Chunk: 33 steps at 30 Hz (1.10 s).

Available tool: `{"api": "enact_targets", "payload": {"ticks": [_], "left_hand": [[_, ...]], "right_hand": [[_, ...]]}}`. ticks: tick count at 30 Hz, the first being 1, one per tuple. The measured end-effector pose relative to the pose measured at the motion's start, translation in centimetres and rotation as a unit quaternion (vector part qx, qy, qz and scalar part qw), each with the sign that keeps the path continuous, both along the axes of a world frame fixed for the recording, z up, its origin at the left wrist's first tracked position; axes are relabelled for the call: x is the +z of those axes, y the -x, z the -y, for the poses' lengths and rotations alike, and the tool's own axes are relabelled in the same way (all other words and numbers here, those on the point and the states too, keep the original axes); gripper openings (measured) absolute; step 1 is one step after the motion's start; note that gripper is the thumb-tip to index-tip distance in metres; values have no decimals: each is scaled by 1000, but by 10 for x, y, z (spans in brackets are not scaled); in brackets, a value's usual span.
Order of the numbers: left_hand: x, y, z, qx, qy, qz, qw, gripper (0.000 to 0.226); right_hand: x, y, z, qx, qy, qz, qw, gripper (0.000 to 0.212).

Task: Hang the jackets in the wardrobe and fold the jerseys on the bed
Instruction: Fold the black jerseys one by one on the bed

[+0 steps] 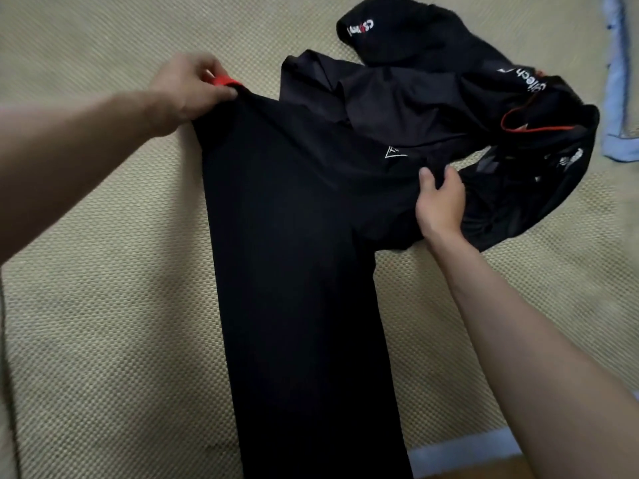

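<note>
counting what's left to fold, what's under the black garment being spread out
Mostly the woven mat lies under the black garment. Its upper right part overlaps a pile of dark clothes. How many pieces are in the pile, or anything else beneath, cannot be seen: the fabric covers it.

Two hands [193,88] [441,202], one bed [103,305], black garments [297,236] (count unclear).
</note>
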<state>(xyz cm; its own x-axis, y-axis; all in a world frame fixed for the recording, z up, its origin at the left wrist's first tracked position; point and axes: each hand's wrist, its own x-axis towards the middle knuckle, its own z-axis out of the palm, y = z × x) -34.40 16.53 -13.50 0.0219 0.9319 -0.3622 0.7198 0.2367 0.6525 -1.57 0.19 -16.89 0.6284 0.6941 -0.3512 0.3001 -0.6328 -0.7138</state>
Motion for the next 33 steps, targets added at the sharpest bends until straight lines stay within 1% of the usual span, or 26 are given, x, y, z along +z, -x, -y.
{"api": "enact_targets", "payload": {"ticks": [1, 2, 3, 4, 6, 8, 9, 10, 11, 12, 14, 15, 18, 20, 22, 25, 27, 28, 29, 30, 31, 32, 33], "left_hand": [[0, -4, -2, -7, 25, -8, 1000, 16], [-1, -7, -4, -10, 49, -14, 999, 22], [-1, -10, -4, -9, 66, -20, 998, 27], [1, -13, -4, -2, 75, -26, 997, 30], [4, -14, -2, 31, 76, -60, 995, 35], [4, -9, 0, 99, 84, -95, 987, 48], [5, -6, 3, 145, 103, -85, 980, 51], [7, -2, 7, 184, 141, -42, 972, 48], [7, 1, 10, 214, 180, 19, 960, 45], [7, 6, 11, 217, 223, 69, 948, 45], [10, 14, 17, 161, 306, 110, 932, 55], [11, 17, 19, 136, 326, 113, 929, 54], [13, 22, 21, 111, 340, 119, 926, 31], [11, 21, 19, 140, 286, 138, 938, 19], [8, 20, 16, 189, 205, 158, 947, 17], [4, 16, 15, 225, 146, 213, 940, 26], [-2, 13, 18, 241, 105, 211, 941, 30], [-6, 11, 21, 244, 74, 192, 948, 35], [-7, 8, 26, 236, 35, 146, 960, 40], [-4, 2, 34, 202, -18, 67, 977, 42], [1, -9, 47, 141, -85, -23, 986, 44], [7, -23, 62, 58, -155, -88, 982, 46], [10, -41, 82, -41, -214, -114, 969, 46]], "right_hand": [[0, -3, -2, -1, 9, 0, 1000, 50], [3, -4, -3, 2, 16, 3, 1000, 42], [4, -8, -4, -1, 20, -1, 1000, 29], [7, -10, -4, -11, 16, -20, 1000, 23], [17, -12, -2, -36, 21, -104, 994, 17], [24, -12, 2, -56, 26, -228, 972, 5], [26, -12, 4, -53, 34, -274, 960, 5], [26, -13, 6, -41, 46, -306, 950, 11], [26, -14, 8, -28, 60, -326, 943, 16], [27, -14, 10, -14, 73, -337, 939, 21], [27, -15, 12, -8, 75, -354, 932, 25], [26, -14, 13, -18, 66, -363, 929, 25], [27, -8, 15, -56, 34, -380, 923, 25], [27, -6, 15, -76, 5, -374, 924, 37], [28, -7, 12, -85, -26, -344, 935, 43], [25, -13, 8, -82, -44, -315, 944, 38], [24, -15, 8, -73, -40, -312, 947, 36], [25, -14, 9, -60, -33, -308, 949, 35], [25, -13, 12, -41, -27, -303, 952, 35], [26, -12, 15, -14, -15, -289, 957, 34], [26, -12, 20, 14, 0, -275, 961, 33], [26, -11, 25, 42, 13, -260, 965, 33], [24, -12, 30, 65, 18, -246, 967, 33]]}}
